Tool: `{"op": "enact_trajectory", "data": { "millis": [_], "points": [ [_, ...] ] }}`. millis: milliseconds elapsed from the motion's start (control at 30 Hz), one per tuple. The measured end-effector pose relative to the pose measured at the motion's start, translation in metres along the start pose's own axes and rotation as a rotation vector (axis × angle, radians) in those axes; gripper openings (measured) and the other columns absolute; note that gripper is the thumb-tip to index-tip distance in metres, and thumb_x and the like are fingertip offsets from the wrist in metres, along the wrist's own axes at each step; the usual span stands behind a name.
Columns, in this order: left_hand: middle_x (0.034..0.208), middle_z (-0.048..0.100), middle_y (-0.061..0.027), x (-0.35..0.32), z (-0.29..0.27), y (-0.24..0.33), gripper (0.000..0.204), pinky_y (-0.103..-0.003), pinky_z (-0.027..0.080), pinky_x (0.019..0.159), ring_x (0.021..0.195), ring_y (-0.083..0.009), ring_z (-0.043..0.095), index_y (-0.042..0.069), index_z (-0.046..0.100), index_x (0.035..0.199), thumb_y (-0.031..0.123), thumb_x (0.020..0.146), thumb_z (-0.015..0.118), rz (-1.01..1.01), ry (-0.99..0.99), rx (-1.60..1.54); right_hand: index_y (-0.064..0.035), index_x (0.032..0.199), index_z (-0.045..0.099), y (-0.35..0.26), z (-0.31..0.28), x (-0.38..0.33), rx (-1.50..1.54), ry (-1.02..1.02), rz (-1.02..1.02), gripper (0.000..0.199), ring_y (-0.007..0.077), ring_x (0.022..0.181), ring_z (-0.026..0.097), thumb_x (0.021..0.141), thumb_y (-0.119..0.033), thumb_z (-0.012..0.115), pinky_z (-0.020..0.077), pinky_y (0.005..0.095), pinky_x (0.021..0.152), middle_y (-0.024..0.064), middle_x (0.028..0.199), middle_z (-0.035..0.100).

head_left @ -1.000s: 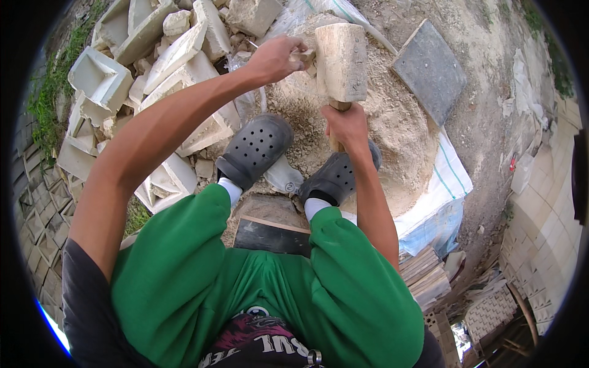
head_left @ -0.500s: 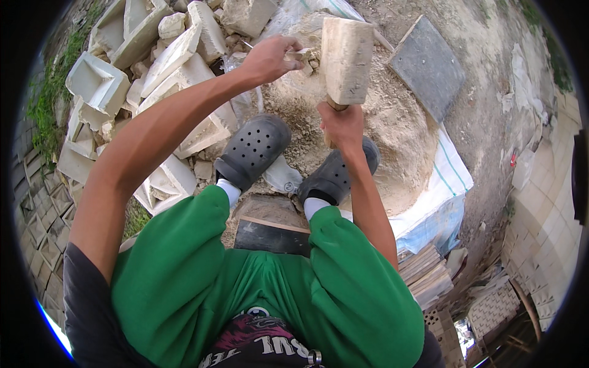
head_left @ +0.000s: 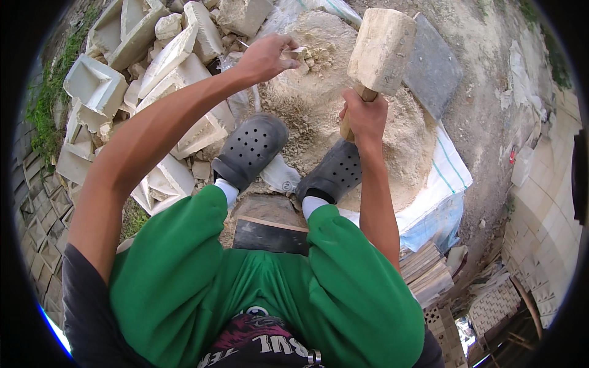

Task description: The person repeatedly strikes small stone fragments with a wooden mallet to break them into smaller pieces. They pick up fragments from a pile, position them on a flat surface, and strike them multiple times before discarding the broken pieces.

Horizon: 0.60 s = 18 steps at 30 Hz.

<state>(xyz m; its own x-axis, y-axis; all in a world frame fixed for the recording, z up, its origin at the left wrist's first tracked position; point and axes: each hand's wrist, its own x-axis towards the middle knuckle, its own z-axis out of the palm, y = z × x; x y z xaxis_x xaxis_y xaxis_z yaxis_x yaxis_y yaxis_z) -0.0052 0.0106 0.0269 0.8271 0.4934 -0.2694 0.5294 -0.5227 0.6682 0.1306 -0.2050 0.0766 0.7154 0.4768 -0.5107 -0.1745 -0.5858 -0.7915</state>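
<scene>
My right hand [head_left: 368, 118] is wrapped round the handle of a wooden mallet [head_left: 381, 51], whose pale, dusty block head is raised, tilted to the right. To the left, my left hand [head_left: 267, 59] pinches a pale plaster chunk [head_left: 302, 69] with thumb and fingers, low over the crumbs. Small broken bits [head_left: 320, 56] lie beside it on a dust-covered mound [head_left: 319, 30]. Pale powder and crumbs spread below, between my hands and my feet.
Broken plaster mould pieces [head_left: 98, 86] are heaped at the left. A grey slab [head_left: 432, 70] lies behind the mallet. A white woven sack [head_left: 445, 165] is spread beneath the powder. My feet, in grey clogs [head_left: 254, 144], flank the near side. Stacked slats [head_left: 426, 273] lie at the lower right.
The mallet has swung to the right, away from the crumbs, and its head now leans right. My right hand moved with it. My left hand has barely shifted.
</scene>
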Motion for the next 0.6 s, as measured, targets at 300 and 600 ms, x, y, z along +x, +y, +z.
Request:
{"op": "enact_trajectory", "data": {
  "millis": [300,600],
  "points": [
    [0.13,0.056,-0.0186,0.017,-0.008,0.007,0.075,-0.044,0.045,0.104,0.123,-0.0359,0.055,0.011,0.048,0.149,0.031,0.084,0.081,0.134,-0.104,0.192,0.0041,0.097,0.068,0.023,0.024,-0.003,-0.131,-0.137,0.068,0.036,0.0176,0.059,0.068,0.078,-0.026,0.072,0.0542,0.0328,0.058,0.0099,0.073,0.07],
    [0.129,0.057,-0.0174,0.03,-0.015,0.019,0.069,-0.044,0.045,0.105,0.124,-0.0359,0.055,0.018,0.054,0.147,0.023,0.084,0.08,0.151,-0.274,0.243,0.004,0.09,0.065,0.03,0.009,0.001,-0.07,-0.138,0.011,0.025,0.0164,0.051,0.063,0.081,-0.016,0.076,0.0506,0.0324,0.051,0.0072,0.066,0.063]
  ]
}}
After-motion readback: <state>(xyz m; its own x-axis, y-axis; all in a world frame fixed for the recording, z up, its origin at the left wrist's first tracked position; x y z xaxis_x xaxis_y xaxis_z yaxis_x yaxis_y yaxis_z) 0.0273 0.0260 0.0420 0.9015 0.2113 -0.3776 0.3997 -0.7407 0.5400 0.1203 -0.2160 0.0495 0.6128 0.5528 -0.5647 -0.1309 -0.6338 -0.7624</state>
